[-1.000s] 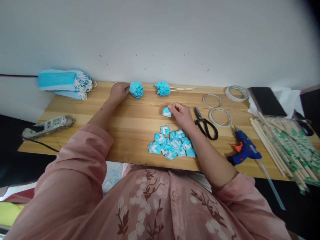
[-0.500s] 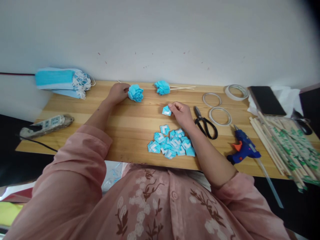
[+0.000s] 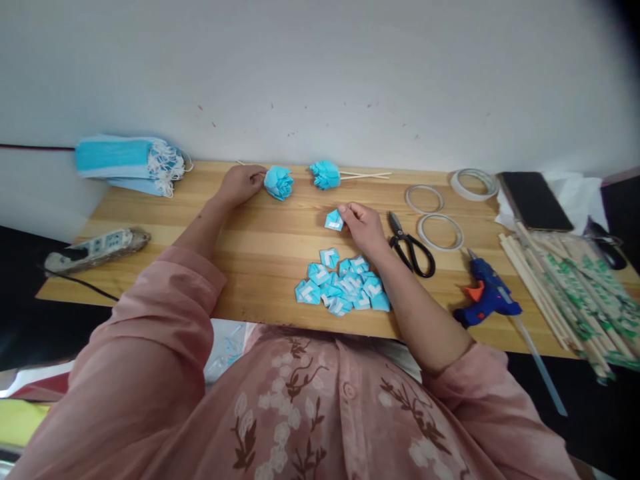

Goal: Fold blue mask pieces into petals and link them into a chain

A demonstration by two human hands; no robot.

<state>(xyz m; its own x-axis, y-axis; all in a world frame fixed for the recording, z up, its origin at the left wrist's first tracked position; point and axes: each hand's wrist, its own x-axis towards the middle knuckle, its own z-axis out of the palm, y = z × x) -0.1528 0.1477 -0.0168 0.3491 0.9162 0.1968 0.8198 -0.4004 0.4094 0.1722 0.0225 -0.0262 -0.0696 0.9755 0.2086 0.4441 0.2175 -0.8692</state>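
Observation:
My left hand (image 3: 243, 185) is closed on the stick stem of a blue paper flower (image 3: 279, 183), just behind its bloom; the stem's tip shows past the hand at the table's back edge. Between thumb and fingers, my right hand (image 3: 364, 225) pinches a small folded blue petal piece (image 3: 334, 221) that has a white strip on it. Below that hand lies a pile of similar folded blue petals (image 3: 345, 287) with white strips. Another blue flower (image 3: 325, 175) rests on its side near the wall, its pale sticks pointing right.
Scissors (image 3: 413, 247), tape rolls (image 3: 440, 232), a blue glue gun (image 3: 487, 290), a phone (image 3: 535, 200) and wrapped wooden sticks (image 3: 580, 293) lie to the right. Face masks (image 3: 117, 160) and a power strip (image 3: 100, 250) are on the left.
The flower in my left hand has shifted slightly right and turned, so its bloom faces more to the right. My right hand with the petal has barely moved.

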